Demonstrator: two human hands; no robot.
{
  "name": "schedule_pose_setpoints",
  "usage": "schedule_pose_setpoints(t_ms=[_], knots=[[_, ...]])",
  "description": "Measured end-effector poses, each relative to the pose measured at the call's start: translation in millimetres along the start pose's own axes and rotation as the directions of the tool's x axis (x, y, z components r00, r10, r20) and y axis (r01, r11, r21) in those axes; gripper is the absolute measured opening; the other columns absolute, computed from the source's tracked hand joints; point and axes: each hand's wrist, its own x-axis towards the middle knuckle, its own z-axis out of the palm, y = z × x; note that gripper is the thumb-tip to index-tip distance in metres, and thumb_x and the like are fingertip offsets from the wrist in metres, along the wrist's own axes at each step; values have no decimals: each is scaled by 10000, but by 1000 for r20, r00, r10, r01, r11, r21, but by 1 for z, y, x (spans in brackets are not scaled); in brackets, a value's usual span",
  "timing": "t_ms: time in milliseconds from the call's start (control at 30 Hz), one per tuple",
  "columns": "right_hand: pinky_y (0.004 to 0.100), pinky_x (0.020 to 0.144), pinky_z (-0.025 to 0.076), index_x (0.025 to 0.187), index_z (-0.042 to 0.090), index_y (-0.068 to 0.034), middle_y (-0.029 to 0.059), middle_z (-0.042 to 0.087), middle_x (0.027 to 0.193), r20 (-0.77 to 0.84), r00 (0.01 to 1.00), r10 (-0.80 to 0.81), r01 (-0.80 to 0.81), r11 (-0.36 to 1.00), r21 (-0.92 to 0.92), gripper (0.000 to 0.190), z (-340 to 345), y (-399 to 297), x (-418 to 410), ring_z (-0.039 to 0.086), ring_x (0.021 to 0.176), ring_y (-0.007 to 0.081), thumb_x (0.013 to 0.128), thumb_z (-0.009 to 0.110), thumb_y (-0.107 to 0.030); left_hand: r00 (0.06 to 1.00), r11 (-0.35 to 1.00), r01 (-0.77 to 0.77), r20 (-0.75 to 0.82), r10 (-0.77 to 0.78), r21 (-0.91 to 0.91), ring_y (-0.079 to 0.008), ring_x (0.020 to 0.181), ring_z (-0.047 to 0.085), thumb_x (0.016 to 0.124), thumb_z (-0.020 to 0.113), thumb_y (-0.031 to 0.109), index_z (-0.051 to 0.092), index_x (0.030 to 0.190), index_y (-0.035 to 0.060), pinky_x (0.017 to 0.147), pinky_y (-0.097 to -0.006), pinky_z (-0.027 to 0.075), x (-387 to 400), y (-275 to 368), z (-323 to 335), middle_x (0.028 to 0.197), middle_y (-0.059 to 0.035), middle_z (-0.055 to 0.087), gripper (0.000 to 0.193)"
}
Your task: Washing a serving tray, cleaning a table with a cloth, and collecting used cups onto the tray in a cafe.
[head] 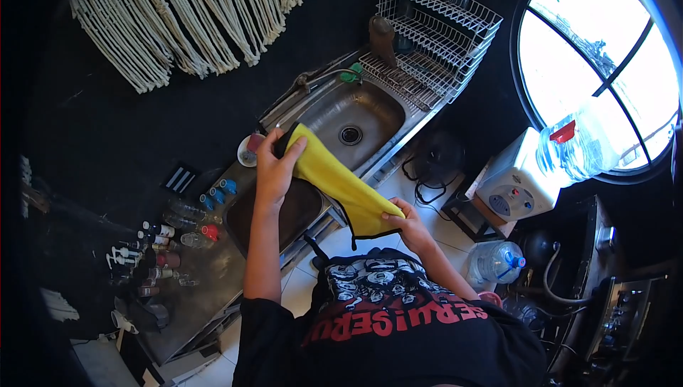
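A yellow cloth with a dark edge [341,184] is stretched between my two hands, in front of the steel sink. My left hand [278,157] pinches its upper left end between thumb and fingers, near the sink's near left corner. The lower right end is gripped by my right hand [405,221], above the tiled floor and close to my shirt. Behind the cloth lies the metal sink basin [373,115], with its drain in view. A dark rectangular tray or basin cover [277,216] is partly hidden by my left forearm.
A white wire dish rack [437,29] with glasses stands beyond the sink. Bottles [160,232] and blue-topped containers [217,193] line the counter on the left. At right are a water dispenser [512,189] and a large water bottle [493,263] on the floor.
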Motion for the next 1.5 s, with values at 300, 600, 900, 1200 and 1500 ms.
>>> schedule_pose_setpoints(t_ms=[300,600,900,1200,1500], knots=[[337,875,528,1164,572,-12,70,652,1097,-62,979,192,-173,957,235,286,-14,11,-2,652,978,187,897,642,-85,998,993,-26,-49,31,115,-46,754,454,899,652,52,531,825,72,695,-218,369,5,-45,-27,779,51,496,143],[393,859,545,1179,549,-50,74,650,1120,-91,961,261,-202,888,412,248,-11,10,7,665,972,204,942,565,-120,961,813,-255,42,275,524,-231,621,539,864,655,78,490,841,29,592,-351,425,-15,-81,-2,683,-112,524,174],[342,756,558,1137,549,-89,37,669,1000,-119,962,247,-198,927,320,209,11,9,11,678,806,170,928,568,-90,929,877,-284,337,152,388,-386,931,615,818,652,44,511,994,46,763,-419,491,-95,-124,65,1038,-148,636,226],[348,803,569,1101,511,-55,117,679,988,-74,956,284,-216,853,475,206,0,13,8,698,867,251,932,549,-168,915,862,-275,392,98,425,-387,1028,596,918,618,161,457,1000,33,827,-423,480,-115,-132,57,1126,-175,621,222],[276,630,564,1075,517,-42,93,672,830,-205,955,212,-156,952,262,172,14,31,13,675,677,175,939,568,-135,939,906,-157,344,14,392,-325,894,634,898,655,203,471,990,33,763,-381,479,-131,-158,40,932,-147,607,267]])
